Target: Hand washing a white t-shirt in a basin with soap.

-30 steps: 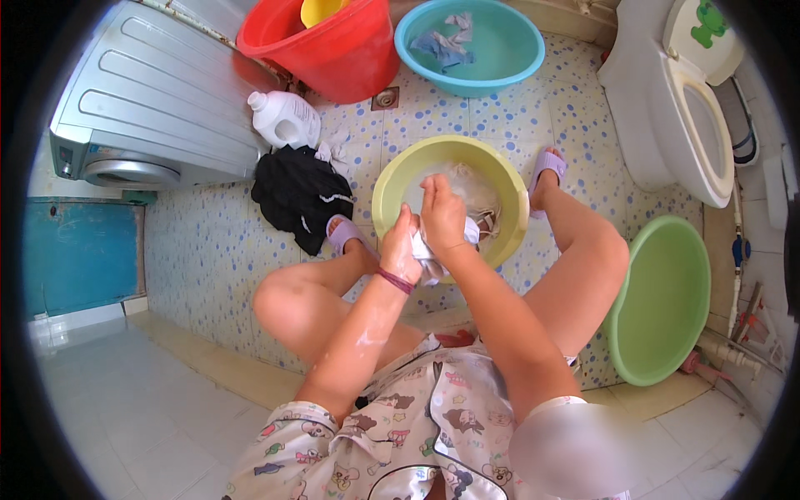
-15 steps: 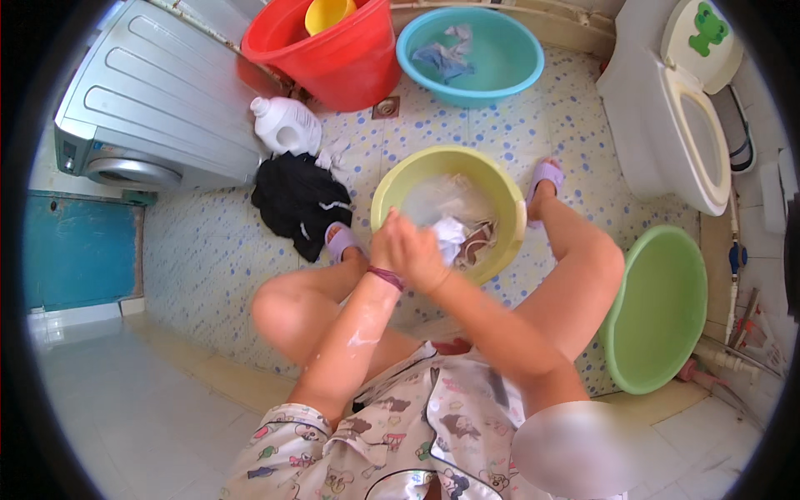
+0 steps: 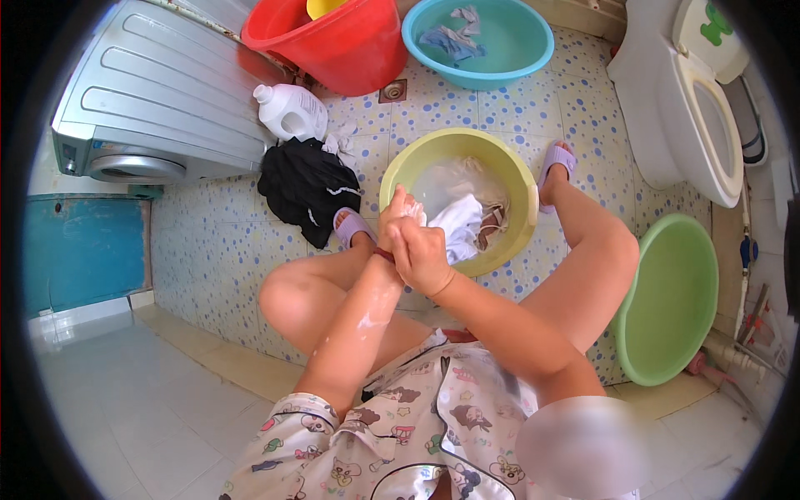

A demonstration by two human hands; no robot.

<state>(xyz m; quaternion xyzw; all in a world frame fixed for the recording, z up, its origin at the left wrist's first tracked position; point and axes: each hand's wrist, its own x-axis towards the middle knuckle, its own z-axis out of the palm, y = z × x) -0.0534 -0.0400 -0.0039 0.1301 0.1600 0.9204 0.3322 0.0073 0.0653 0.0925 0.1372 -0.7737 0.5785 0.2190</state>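
My left hand (image 3: pixel 395 218), with suds on it and a dark red band at the wrist, is pressed against my right hand (image 3: pixel 421 257) over the near left rim of a yellow-green basin (image 3: pixel 531 208). Both are closed on a wet white cloth (image 3: pixel 458 227), whose loose part hangs from them into the basin. Cloudy water fills the bottom there. Beside the white cloth lie a pale cloth (image 3: pixel 471 179) and a brownish piece with straps (image 3: pixel 490 227), partly under water. White foam streaks my left forearm.
Black clothing (image 3: pixel 304 187) lies left by a white jug (image 3: pixel 292 112) and a washing machine (image 3: pixel 167 87). Behind stand a red tub (image 3: pixel 350 54) and a blue basin (image 3: pixel 508 62) holding cloth. Right are a toilet (image 3: pixel 667 108) and a green basin (image 3: pixel 667 308). My slippered feet flank the yellow-green basin.
My hands, blurred before, are now sharper and show more of the white cloth spread out beside them. The whole view has shifted slightly.
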